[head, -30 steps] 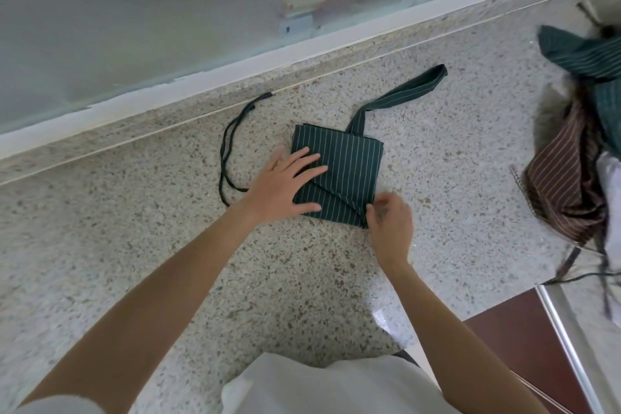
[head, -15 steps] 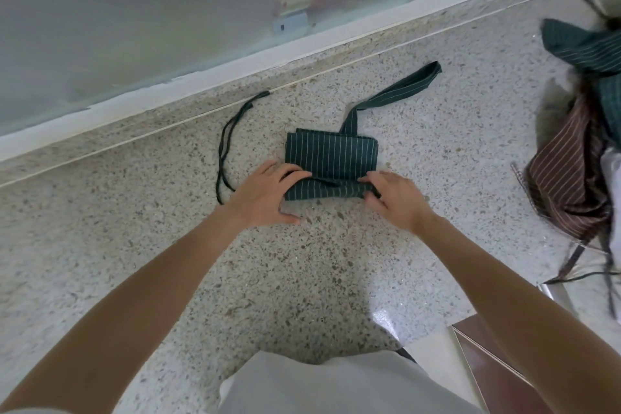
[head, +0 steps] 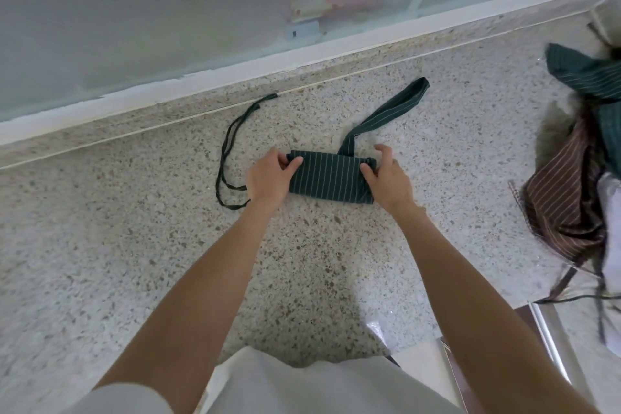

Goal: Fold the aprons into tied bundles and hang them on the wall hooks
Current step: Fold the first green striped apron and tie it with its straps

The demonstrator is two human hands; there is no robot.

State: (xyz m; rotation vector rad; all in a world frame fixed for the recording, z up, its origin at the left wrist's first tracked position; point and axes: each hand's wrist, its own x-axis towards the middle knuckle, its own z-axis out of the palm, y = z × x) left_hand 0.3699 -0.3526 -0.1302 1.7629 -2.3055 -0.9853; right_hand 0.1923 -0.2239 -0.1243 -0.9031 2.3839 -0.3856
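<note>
Left hand (head: 268,176) curled round the left end of the folded green striped apron (head: 327,178), thumb on top; right hand (head: 389,178) gripping the right end likewise, thumb across the cloth, fingers over the far edge. Bundle lying flat as a narrow roll on the speckled terrazzo counter (head: 134,245), between both hands. Wide striped strap (head: 389,109) running from its far edge up and to the right. Thin dark tie cords (head: 228,151) looping on the counter just left of the left hand. Well to the right, a heap of more aprons: green striped (head: 591,77) above brown striped (head: 564,198). Frosted glass panel (head: 168,10) behind the counter's white edge.
</note>
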